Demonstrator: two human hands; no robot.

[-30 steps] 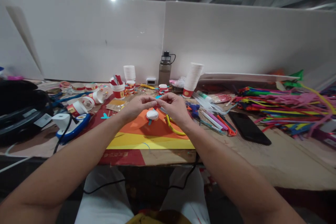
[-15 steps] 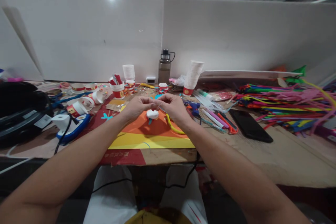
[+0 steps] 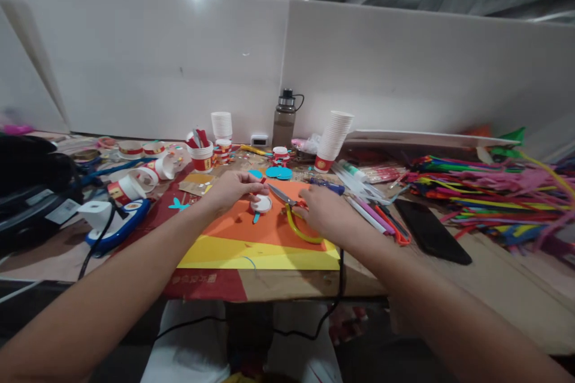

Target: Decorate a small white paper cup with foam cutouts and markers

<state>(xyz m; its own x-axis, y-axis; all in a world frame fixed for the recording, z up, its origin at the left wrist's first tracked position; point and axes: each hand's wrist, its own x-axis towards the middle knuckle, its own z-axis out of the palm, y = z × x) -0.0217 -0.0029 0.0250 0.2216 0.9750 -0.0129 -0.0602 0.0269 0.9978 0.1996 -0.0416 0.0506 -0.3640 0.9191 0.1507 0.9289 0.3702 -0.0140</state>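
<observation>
My left hand [image 3: 236, 191] is closed in a pinch on a small dark red piece [image 3: 263, 181], too small to make out. Just below its fingertips is a white round paper-cup base [image 3: 261, 204] with a blue strip [image 3: 256, 218] sticking out toward me. My right hand [image 3: 326, 209] has its fingers curled on a pair of scissors [image 3: 296, 228] with a yellow handle, the blades pointing up and left. Beneath both hands lie orange paper [image 3: 233, 224] and yellow paper [image 3: 211, 254]. Blue paper discs [image 3: 278, 173] rest behind the hands.
Stacked paper cups [image 3: 335, 140], a water bottle [image 3: 284, 119] and a cup holding red items [image 3: 200, 155] stand at the back. A glue gun [image 3: 330, 185], pens [image 3: 371, 215], a phone [image 3: 431, 230] and pipe cleaners [image 3: 485, 185] lie rightward. A power strip [image 3: 121, 230] is left.
The hands have parted from their joined fingertips. My right hand has moved right and down onto the scissors; my left hand keeps the small red piece and has shifted slightly left.
</observation>
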